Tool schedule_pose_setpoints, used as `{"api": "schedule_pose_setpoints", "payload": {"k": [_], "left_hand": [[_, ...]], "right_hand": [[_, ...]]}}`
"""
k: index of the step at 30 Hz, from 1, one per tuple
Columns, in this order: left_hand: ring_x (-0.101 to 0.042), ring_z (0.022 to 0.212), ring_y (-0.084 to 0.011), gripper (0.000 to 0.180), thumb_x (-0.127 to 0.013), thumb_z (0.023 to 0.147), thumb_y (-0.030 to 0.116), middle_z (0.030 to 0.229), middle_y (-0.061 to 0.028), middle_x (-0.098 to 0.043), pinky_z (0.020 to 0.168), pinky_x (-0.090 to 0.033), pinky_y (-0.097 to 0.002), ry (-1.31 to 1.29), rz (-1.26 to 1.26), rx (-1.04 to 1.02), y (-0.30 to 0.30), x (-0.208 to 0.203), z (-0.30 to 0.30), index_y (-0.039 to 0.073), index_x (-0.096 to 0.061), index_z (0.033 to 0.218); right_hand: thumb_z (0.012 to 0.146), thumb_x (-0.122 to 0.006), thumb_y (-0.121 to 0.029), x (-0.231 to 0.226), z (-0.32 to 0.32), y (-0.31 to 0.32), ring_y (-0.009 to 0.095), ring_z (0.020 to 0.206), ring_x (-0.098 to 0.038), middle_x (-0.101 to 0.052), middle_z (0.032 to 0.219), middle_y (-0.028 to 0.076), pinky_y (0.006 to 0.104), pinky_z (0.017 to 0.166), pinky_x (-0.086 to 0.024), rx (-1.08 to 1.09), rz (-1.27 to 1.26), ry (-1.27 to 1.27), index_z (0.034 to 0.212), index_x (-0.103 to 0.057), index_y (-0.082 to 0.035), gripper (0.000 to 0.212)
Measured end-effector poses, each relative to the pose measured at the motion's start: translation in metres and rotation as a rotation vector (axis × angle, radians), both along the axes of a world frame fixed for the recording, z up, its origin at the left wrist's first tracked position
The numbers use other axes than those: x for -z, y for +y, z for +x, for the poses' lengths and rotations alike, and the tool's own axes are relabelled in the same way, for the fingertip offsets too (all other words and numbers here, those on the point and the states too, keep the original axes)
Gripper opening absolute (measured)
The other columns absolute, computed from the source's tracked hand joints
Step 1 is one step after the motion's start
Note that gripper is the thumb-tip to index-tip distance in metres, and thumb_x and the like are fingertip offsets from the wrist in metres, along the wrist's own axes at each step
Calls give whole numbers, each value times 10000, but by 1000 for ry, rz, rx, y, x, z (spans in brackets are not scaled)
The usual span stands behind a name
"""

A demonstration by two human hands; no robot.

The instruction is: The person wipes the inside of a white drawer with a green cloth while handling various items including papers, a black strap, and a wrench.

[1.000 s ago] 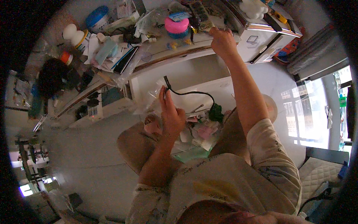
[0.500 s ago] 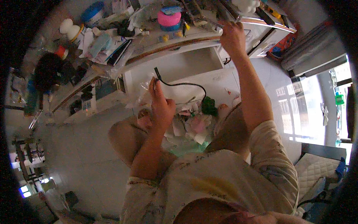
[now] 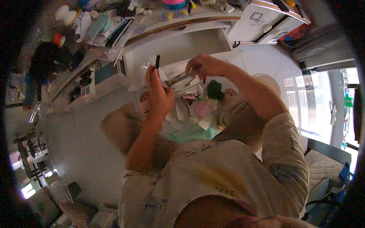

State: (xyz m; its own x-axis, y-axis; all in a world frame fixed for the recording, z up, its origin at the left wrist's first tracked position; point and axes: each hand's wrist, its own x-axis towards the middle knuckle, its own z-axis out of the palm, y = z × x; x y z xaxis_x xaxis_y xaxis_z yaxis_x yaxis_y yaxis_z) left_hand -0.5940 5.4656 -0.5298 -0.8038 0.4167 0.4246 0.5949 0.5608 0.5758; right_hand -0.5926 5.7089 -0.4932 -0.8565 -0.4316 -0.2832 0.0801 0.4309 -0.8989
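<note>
Black cable [image 3: 157, 60], its end standing up past the fingertips of the left hand [image 3: 157, 98]; left grip narrow, closed on it. Clear plastic [image 3: 145, 71] just beside those fingers. Right hand [image 3: 205, 66] bent inward, fingers curled on a thin grey tool [image 3: 178, 79] that slants toward the left hand. Too blurred to tell its kind, or whether it touches the cable.

Change: half a second ago the right hand was up at the bench [image 3: 182, 25]; now it is down near the left. Meaning: cable and tool are together, both hands busy at one spot. The cable's long curve, plain earlier, is hard to trace now.

Below the hands: dark green clump [image 3: 215, 90], right of pink and white scraps [image 3: 203, 108]; pale green plastic [image 3: 190, 135] nearer the body. Beyond the hands, an open drawer [image 3: 190, 43]. On the bench, papers [image 3: 86, 28] to the left; pink tub [image 3: 175, 3] cut by the upper edge.
</note>
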Motion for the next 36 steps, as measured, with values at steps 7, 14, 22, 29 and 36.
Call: {"api": "schedule_pose_setpoints", "payload": {"k": [7, 14, 22, 29, 36], "left_hand": [[-309, 1243, -453, 744, -559, 704, -18, 1373, -278, -223, 964, -383, -432, -106, 101, -69, -10, -14, -1, -26, -199, 1355], [-357, 1209, -439, 770, -573, 710, 11, 1374, -283, -238, 960, -380, -427, -65, 82, -65, -18, -7, -3, -2, -186, 1375], [-328, 1247, -406, 798, -616, 697, 41, 1365, -259, -286, 1025, -303, -427, -205, 61, -7, -14, -12, 7, 7, -212, 1384], [-358, 1213, -448, 725, -551, 723, 3, 1349, -321, -249, 976, -367, -415, -197, -103, 147, -12, -14, 28, -54, -194, 1352], [-395, 1169, -476, 725, -536, 727, 4, 1348, -339, -250, 889, -438, -434, -274, -13, 123, -20, -19, 42, -69, -170, 1348]], "right_hand": [[820, -557, -21, -1, -14, 1, 97, 574, -556, -598, 730, 32, 239, 512, -451, 257, -252, 15, 913, -615, -25, 110], [854, -537, -22, -5, -3, 26, 98, 583, -553, -616, 732, 31, 241, 539, -455, 168, -228, 3, 870, -638, -23, 102], [752, -566, 8, 33, 8, 10, 143, 679, -615, -652, 780, 66, 269, 603, -492, 108, -60, -214, 842, -654, -17, 128], [743, -598, -114, 61, 11, -5, 312, 845, -614, -596, 920, 126, 399, 715, -529, 123, 844, 693, 926, -632, -96, 187], [680, -549, 26, 61, 20, -26, 277, 906, -605, -621, 938, 123, 367, 797, -488, -292, 812, 220, 931, -637, -68, 282]]}}
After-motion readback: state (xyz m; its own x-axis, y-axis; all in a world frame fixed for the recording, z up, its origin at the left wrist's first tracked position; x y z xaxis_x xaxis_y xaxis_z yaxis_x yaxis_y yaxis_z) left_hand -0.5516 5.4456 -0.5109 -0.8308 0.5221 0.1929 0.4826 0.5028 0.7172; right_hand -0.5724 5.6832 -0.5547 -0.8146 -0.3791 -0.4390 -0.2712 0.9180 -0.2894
